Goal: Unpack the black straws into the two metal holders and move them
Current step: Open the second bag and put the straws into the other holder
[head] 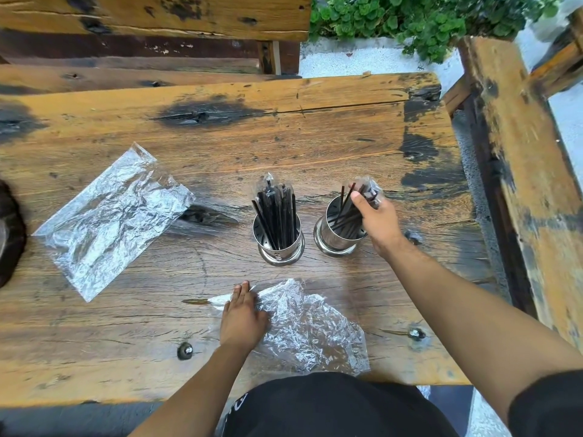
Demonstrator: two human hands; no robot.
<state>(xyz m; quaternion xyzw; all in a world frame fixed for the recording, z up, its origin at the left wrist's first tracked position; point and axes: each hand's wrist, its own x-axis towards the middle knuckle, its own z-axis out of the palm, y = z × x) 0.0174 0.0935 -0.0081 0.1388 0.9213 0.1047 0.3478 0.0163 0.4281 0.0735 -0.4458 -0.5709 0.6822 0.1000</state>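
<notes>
Two round metal holders stand side by side on the wooden table [220,146]. The left holder [278,244] is full of upright black straws [276,212] in thin clear wraps. The right holder [334,234] has several black straws leaning in it. My right hand [377,219] is over its rim, fingers closed around a bunch of wrapped black straws [367,193] that reach down into it. My left hand [241,316] lies flat, fingers together, on a crumpled clear plastic bag [306,329] near the table's front edge.
A second clear plastic bag [110,219], flattened and empty, lies on the left of the table. A dark round object [9,234] sits at the left edge. Wooden benches [520,171] flank the table on the right and behind. Green plants [419,20] grow beyond.
</notes>
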